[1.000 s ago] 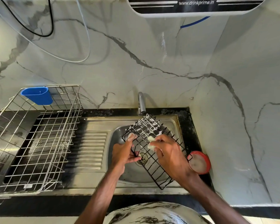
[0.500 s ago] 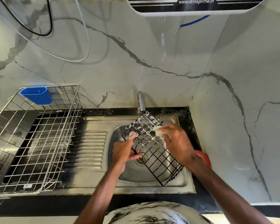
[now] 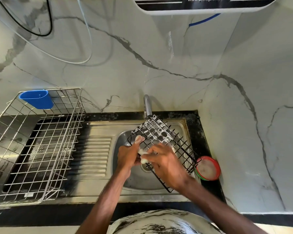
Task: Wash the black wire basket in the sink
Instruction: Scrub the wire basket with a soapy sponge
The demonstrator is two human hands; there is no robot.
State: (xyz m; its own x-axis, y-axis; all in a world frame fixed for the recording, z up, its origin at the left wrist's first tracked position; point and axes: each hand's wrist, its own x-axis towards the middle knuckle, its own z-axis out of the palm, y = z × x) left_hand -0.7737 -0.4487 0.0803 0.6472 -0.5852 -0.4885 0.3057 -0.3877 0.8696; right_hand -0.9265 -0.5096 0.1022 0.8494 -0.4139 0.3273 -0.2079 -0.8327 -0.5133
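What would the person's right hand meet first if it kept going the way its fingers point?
Probably the left hand: the right hand points left across the black wire basket, fingertips nearly touching it; depth is unclear.

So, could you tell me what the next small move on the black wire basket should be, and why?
Probably slide the right hand with its soapy pad down toward the near end of the black wire basket. Foam coats the far end by the tap, while the near wires look bare; the left hand steadies the frame over the sink.
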